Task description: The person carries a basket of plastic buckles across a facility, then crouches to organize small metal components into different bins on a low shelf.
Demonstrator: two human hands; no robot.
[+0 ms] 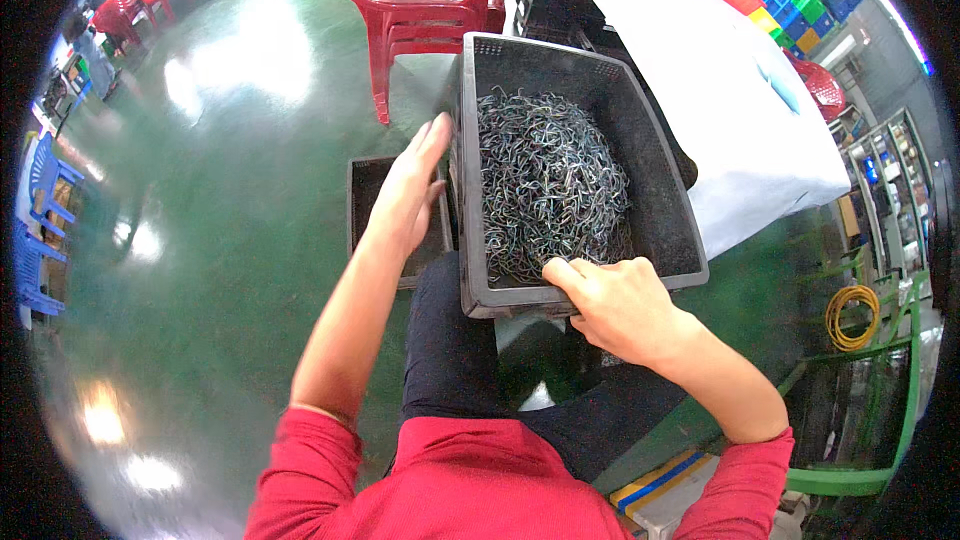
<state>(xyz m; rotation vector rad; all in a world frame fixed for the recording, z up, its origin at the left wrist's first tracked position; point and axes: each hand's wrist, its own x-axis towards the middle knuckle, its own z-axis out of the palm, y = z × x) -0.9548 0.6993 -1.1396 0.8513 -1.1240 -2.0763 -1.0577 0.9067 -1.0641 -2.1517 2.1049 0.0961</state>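
A black plastic bin (668,180) sits tilted before me, above my knees. Inside it lies a big heap of small bent metal pieces (550,180), dark and shiny like hooks. My right hand (622,302) grips the bin's near rim, its thumb over the edge and the other fingers curled beneath. Beside the bin's left wall is my left hand (412,185), fingers stretched out and slightly blurred. Whether it touches the wall I cannot tell. Below that hand, a second, dark bin (362,180) stands lower down, partly hidden by my arm and the first bin.
A stack of red plastic chairs (430,0) stands ahead. To the right runs a table with a white cover (740,140). Blue chairs (45,230) are at far left. A green metal frame (850,480) holds a coiled yellow hose (853,318) at right. A box (665,490) sits near my right elbow.
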